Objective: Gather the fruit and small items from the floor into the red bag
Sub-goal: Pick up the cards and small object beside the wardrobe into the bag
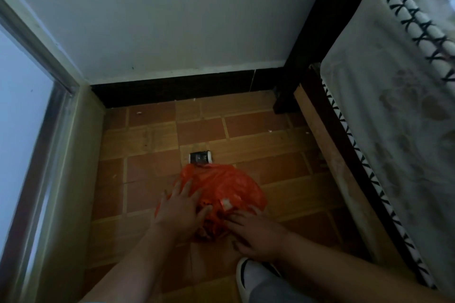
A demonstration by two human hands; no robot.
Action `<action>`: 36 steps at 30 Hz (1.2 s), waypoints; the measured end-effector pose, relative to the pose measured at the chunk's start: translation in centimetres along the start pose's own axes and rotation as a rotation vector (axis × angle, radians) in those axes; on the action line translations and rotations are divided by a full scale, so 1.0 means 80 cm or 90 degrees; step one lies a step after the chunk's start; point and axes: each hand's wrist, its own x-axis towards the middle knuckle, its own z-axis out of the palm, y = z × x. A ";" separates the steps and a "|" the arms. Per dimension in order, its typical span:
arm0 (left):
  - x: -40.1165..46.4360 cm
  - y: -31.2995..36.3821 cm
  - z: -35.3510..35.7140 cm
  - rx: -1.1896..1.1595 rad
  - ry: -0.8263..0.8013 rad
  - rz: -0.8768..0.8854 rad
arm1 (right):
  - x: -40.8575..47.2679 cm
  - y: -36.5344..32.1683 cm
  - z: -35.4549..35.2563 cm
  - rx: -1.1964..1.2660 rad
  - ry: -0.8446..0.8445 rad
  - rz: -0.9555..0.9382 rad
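Nearest the camera, a white slipper point(248, 275) rests on the brown tiled floor point(152, 135), just below the right hand point(256, 233). That hand lies on the near edge of the red bag point(229, 187), fingers stretched toward the crumpled plastic; whether they pinch it, I cannot tell. The left hand point(179, 206) presses flat on the bag's left side, fingers spread and straight. The bag sits bunched on the floor between both hands. Just beyond it, touching its far edge, lies a small dark item with a white end point(200, 157). To the right stands a bed point(394, 106) with a pale cover; farther off, a dark skirting board point(184, 88) meets the wall point(172, 19).
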 end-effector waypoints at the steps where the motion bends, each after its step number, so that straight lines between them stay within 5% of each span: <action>1: 0.000 0.000 0.005 -0.013 0.003 -0.020 | -0.005 0.002 0.002 0.005 -0.015 0.006; 5: -0.007 0.006 0.017 -0.021 0.032 -0.074 | -0.014 0.004 -0.005 0.008 0.041 -0.005; 10: -0.028 0.023 0.023 0.009 0.071 0.046 | 0.014 -0.004 -0.036 -0.043 0.246 -0.019; 16: -0.057 0.005 0.028 0.038 0.021 0.009 | 0.073 0.002 -0.067 -0.061 -0.106 0.051; 26: -0.081 -0.012 0.042 0.019 0.034 0.050 | 0.114 0.006 -0.080 -0.043 -0.114 0.174; 33: -0.084 -0.009 0.027 -0.051 0.069 0.040 | 0.079 -0.030 -0.106 -0.007 -0.015 0.112; 36: -0.083 -0.009 0.019 -0.077 0.109 0.039 | 0.072 -0.038 -0.131 0.010 0.161 0.025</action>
